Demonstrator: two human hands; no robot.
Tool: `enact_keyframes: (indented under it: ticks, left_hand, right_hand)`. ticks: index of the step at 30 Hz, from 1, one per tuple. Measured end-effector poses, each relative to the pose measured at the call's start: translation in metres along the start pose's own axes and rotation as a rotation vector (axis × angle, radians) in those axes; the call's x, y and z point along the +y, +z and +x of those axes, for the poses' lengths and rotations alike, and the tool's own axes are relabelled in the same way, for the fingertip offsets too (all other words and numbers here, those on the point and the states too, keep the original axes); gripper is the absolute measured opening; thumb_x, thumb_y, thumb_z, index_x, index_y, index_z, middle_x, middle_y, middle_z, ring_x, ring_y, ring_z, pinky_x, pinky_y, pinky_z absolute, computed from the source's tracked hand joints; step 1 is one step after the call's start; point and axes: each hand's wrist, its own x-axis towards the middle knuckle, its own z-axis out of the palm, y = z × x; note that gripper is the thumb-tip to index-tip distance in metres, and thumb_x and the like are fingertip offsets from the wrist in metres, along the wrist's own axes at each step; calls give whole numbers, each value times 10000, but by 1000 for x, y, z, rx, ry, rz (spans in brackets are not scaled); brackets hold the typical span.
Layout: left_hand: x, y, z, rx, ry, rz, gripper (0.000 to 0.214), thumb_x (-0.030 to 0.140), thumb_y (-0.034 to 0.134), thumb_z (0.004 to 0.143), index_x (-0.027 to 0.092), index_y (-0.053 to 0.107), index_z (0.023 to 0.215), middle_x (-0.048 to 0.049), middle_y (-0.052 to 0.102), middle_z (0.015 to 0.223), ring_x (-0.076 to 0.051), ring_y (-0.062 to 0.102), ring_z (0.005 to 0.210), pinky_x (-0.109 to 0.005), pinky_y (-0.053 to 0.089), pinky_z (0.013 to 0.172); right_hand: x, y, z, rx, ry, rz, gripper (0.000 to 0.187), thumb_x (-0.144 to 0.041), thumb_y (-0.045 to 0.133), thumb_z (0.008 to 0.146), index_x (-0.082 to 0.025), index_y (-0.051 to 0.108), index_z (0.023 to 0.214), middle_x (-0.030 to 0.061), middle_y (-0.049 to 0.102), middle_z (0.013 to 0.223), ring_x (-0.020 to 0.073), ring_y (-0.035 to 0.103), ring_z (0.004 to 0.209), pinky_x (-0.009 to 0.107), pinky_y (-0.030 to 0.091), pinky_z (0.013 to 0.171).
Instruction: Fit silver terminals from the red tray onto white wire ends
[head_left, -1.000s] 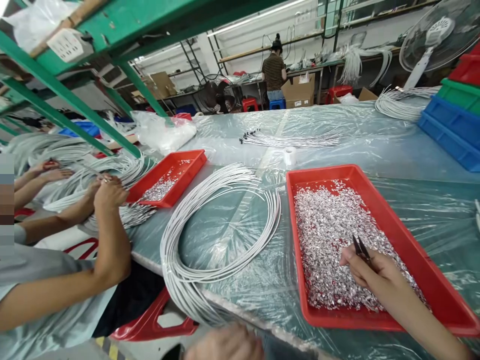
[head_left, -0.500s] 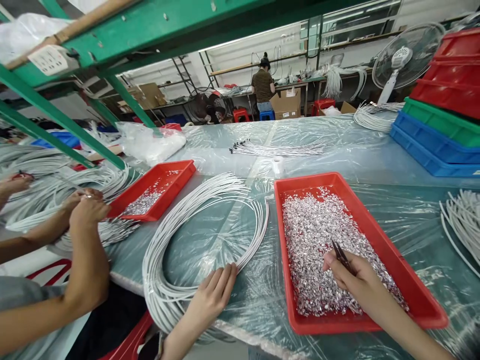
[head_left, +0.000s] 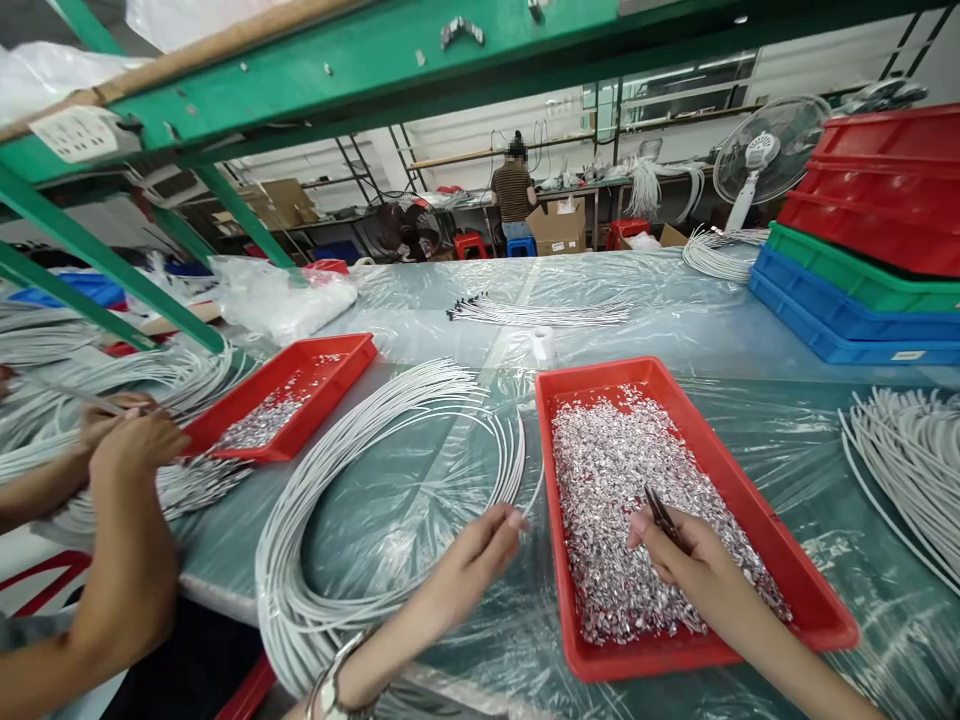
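My left hand (head_left: pixel 480 550) is closed, fingers pinched around a single white cable (head_left: pixel 535 492) whose short length shows beyond the fingertips. It hovers at the right side of a large coil of white cables (head_left: pixel 300 520) on the table. My right hand (head_left: pixel 694 560) grips dark tweezers (head_left: pixel 664 518), tips pointing up and away, above a red tray (head_left: pixel 750 500). Small shiny silver metal pieces (head_left: pixel 615 480) cover most of the tray's floor. Whether a piece sits between my right thumb and finger cannot be made out.
A co-worker's hands (head_left: pixel 139 430) work at the left, beside a second red tray (head_left: pixel 352 350) with silver pieces. More cables (head_left: pixel 907 470) lie at the right edge. Stacked bins (head_left: pixel 862 260) stand at the back right. A green frame (head_left: pixel 285 110) crosses overhead.
My left hand has left the coil's near edge and moved right toward the tray, with one cable drawn out. My right hand stays over the tray with the tweezers. The view has shifted slightly.
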Motion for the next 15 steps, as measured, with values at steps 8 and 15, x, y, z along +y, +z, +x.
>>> enact_keyframes:
  ticks: [8, 15]
  left_hand:
    - [50, 15, 50, -2, 82, -261, 301, 352, 285, 967, 158, 507, 905, 54, 330, 622, -105, 339, 560, -221, 301, 524]
    - [67, 46, 27, -185, 119, -329, 319, 348, 307, 973, 182, 407, 720, 49, 374, 616, -95, 335, 550, -231, 284, 530]
  right_hand:
    - [-3, -1, -6, 14, -91, 55, 488, -585, 338, 907, -177, 536, 727, -77, 199, 548, 98, 187, 466, 239, 170, 442]
    - [-1, -1, -8, 35, -202, 20, 456, -543, 320, 933, -185, 512, 727, -59, 252, 569, 106, 238, 489, 244, 211, 456]
